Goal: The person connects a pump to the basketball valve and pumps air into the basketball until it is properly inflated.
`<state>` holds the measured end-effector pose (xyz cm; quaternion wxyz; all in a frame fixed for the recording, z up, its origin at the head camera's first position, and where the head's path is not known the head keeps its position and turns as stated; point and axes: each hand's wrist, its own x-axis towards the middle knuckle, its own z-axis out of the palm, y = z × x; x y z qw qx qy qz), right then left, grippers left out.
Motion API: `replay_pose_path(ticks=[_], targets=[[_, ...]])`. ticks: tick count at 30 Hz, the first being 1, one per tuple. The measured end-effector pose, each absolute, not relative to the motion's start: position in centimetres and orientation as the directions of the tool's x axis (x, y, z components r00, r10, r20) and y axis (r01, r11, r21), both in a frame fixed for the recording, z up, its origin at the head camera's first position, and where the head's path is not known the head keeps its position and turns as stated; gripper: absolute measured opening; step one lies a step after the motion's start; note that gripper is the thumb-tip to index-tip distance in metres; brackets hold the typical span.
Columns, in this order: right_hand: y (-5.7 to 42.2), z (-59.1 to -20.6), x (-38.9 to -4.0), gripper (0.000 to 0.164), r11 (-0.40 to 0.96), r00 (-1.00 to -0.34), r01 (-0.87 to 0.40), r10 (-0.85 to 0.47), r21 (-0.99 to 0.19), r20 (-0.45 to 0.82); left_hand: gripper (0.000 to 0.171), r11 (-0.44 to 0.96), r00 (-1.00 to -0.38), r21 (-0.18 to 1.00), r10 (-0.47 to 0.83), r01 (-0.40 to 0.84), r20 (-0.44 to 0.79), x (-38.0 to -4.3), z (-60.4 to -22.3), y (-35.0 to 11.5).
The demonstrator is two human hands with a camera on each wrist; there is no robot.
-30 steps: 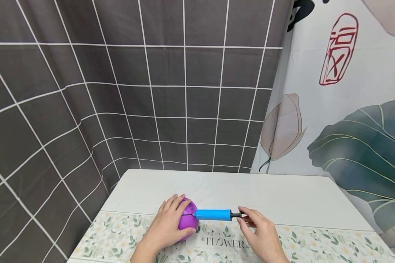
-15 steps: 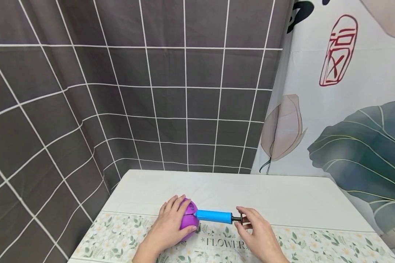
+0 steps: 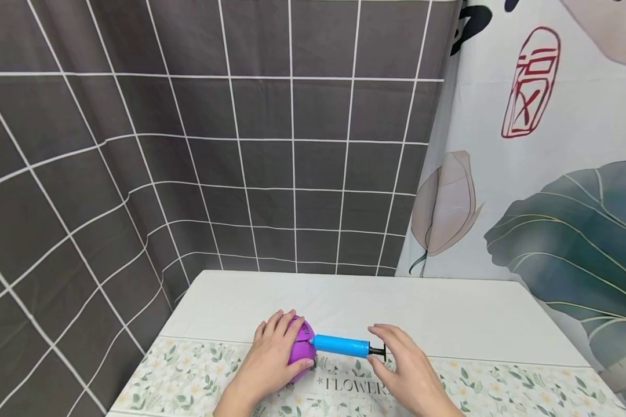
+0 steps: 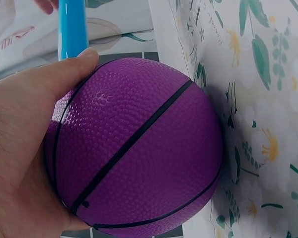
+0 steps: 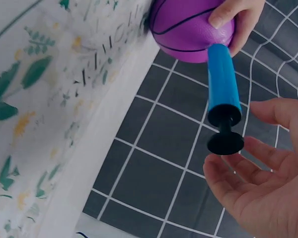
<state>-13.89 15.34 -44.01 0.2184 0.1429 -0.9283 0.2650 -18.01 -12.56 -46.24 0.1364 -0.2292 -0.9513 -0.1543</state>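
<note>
A small purple ball with black lines (image 4: 149, 148) rests on the tabletop. My left hand (image 3: 270, 359) grips it from the left, with the thumb on the near side and the fingers over the top. From the ball's right side sticks out a blue hand pump (image 3: 341, 346), its tip at the ball's surface. The pump's black handle (image 5: 226, 144) stands a short way out of the barrel. Around that handle my right hand (image 3: 409, 373) spreads loosely, thumb and fingers apart, fingertips close to its disc without a grip. The pump slopes slightly down to the right.
The table (image 3: 355, 298) has a white far half and a floral cover (image 3: 501, 382) with printed lettering on the near side. Behind it hangs a dark grid-patterned curtain (image 3: 266, 162). A white leaf-print curtain (image 3: 501, 191) hangs at the right.
My right hand has let go of the pump handle and its fingers have spread. The pump's handle end has dipped slightly. The left hand keeps its grip on the ball.
</note>
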Motion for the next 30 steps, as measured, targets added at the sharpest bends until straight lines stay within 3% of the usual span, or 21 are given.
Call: replay_pose_path(ticks=[17,24,30], targets=[[13.4,-42.6,-14.4,0.043,0.854,-0.873,-0.405,-0.256,-0.327,0.414,0.08,0.857,-0.849,0.184,0.403,0.481,0.343,-18.1,-46.5,-12.1],[12.7,-42.8,-14.8,0.042,0.831,-0.824,-0.489,-0.34,-0.266,0.453,0.079,0.855,-0.839,0.17,0.41,0.49,0.357,-18.1,-46.5,-12.0],[11.9,-43.0,-15.4,0.042,0.826,-0.82,-0.507,-0.376,-0.245,0.431,0.079,0.854,-0.835,0.165,0.413,0.494,0.365,-18.1,-46.5,-12.0]])
